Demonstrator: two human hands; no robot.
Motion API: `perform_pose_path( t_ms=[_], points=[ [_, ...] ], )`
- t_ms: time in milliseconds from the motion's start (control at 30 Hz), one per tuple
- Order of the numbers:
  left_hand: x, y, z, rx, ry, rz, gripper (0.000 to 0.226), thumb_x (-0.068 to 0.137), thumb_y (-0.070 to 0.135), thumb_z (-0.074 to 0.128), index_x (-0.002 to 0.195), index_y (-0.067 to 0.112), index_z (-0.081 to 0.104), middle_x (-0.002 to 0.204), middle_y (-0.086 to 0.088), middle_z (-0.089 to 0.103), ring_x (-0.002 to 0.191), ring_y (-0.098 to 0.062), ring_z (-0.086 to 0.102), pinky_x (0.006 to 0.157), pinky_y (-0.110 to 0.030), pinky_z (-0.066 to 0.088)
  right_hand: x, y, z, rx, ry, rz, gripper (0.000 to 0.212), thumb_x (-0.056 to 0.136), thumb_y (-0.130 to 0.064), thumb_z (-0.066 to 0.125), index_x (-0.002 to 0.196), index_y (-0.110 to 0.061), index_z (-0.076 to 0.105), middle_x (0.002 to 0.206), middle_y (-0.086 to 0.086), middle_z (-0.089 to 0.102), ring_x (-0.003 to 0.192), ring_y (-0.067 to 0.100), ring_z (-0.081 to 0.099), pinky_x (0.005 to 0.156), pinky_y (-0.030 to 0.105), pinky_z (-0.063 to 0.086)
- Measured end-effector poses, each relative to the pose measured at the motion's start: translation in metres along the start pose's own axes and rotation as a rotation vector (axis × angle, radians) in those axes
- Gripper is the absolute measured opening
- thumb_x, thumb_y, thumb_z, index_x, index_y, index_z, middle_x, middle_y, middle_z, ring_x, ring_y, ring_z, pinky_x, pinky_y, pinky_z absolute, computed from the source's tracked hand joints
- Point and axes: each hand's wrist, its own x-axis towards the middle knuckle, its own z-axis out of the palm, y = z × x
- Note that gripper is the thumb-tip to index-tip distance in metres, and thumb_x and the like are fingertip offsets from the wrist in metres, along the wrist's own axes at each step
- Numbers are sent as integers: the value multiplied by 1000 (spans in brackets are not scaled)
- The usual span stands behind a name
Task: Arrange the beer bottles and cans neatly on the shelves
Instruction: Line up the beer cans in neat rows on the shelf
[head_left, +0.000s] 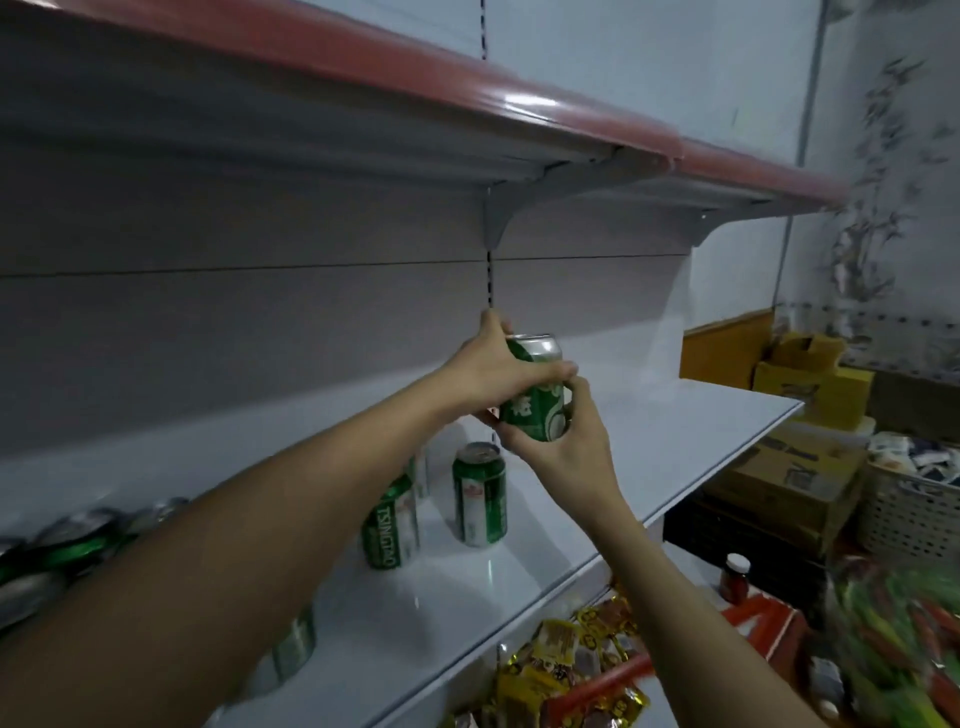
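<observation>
Both hands meet on one green beer can (535, 392), held tilted in the air above the white shelf (649, 447). Left hand (488, 371) wraps the can's upper part from the left, thumb across the front and fingertips reaching over behind the silver top. Right hand (563, 441) cups the can from below and the right, fingers closed around its base. Directly under the held can, an upright green can (479, 493) stands on the shelf. Just to its left a second green can lettered TSINGTAO (390, 525) stands partly behind the left forearm. Further left, more cans (78, 540) sit blurred along the shelf, and another can (293, 644) shows below the forearm near the shelf's front edge. Overhead runs a red-edged shelf (519, 104) on grey brackets. Beneath the white shelf lie yellow snack packets (571, 665). To the right, cardboard boxes (789, 467) are stacked beside a white basket (909, 514).
</observation>
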Motion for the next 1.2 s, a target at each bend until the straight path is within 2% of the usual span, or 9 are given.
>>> perform_pose_path(
  t_ms=[133, 300, 433, 600, 767, 900, 967, 1067, 1200],
  points=[
    [-47, -6, -53, 39, 30, -26, 77, 69, 52, 83, 124, 27, 36, 110, 1, 58, 90, -19, 67, 58, -43, 62, -26, -42, 34, -14, -76, -71, 72, 66, -47, 82, 126, -36, 45, 117, -3, 62, 105, 13, 65, 86, 42, 58],
    [-109, -11, -119, 115, 112, -55, 66, 72, 49, 82, 118, 23, 43, 108, -2, 60, 92, -22, 67, 60, -45, 62, -56, -96, 88, 40, -163, -131, 76, 68, -54, 80, 130, -34, 40, 122, -7, 57, 110, 8, 60, 90, 40, 56],
    [-155, -19, -171, 177, 174, -107, 61, 73, 48, 82, 113, 21, 44, 107, -2, 62, 93, -23, 67, 64, -46, 62, -76, -132, 136, 82, -278, -156, 78, 70, -53, 79, 133, -30, 40, 127, -3, 56, 113, 14, 59, 94, 43, 53],
    [-207, -32, -230, 229, 282, -176, 64, 73, 46, 82, 119, 20, 45, 104, 2, 62, 90, -17, 67, 63, -36, 62, -97, -175, 193, 111, -393, -201, 73, 73, -51, 80, 131, -35, 38, 126, -7, 55, 111, 11, 58, 92, 39, 54],
    [-251, -49, -278, 257, 367, -248, 64, 74, 48, 81, 120, 20, 46, 104, 5, 56, 90, -17, 65, 65, -38, 62, -118, -211, 243, 193, -519, -194, 74, 72, -49, 81, 130, -36, 37, 124, -8, 58, 108, 8, 61, 90, 39, 57],
    [-280, -62, -310, 299, 427, -279, 65, 73, 48, 82, 120, 21, 48, 106, 5, 55, 89, -14, 61, 60, -31, 57, -133, -236, 278, 230, -635, -187, 74, 73, -49, 80, 130, -36, 34, 126, -8, 57, 109, 9, 60, 92, 37, 56],
    [-294, -69, -325, 318, 441, -292, 70, 70, 48, 84, 123, 18, 49, 115, -1, 56, 93, -18, 61, 63, -32, 53, -140, -246, 292, 224, -692, -197, 68, 77, -56, 75, 128, -37, 34, 125, -9, 56, 109, 10, 59, 90, 34, 53],
    [-315, -83, -343, 320, 459, -317, 70, 68, 44, 86, 122, 15, 51, 113, -4, 59, 93, -19, 61, 61, -29, 47, -149, -259, 313, 216, -762, -193, 52, 86, -60, 63, 124, -35, 38, 118, -9, 59, 102, 11, 61, 82, 34, 53],
    [-337, -104, -359, 261, 502, -378, 73, 71, 38, 86, 128, 18, 45, 113, 0, 54, 93, -18, 60, 62, -31, 51, -157, -270, 338, 222, -854, -162, 43, 89, -56, 62, 121, -39, 38, 109, -19, 56, 96, 4, 58, 68, 19, 44]
  ],
)
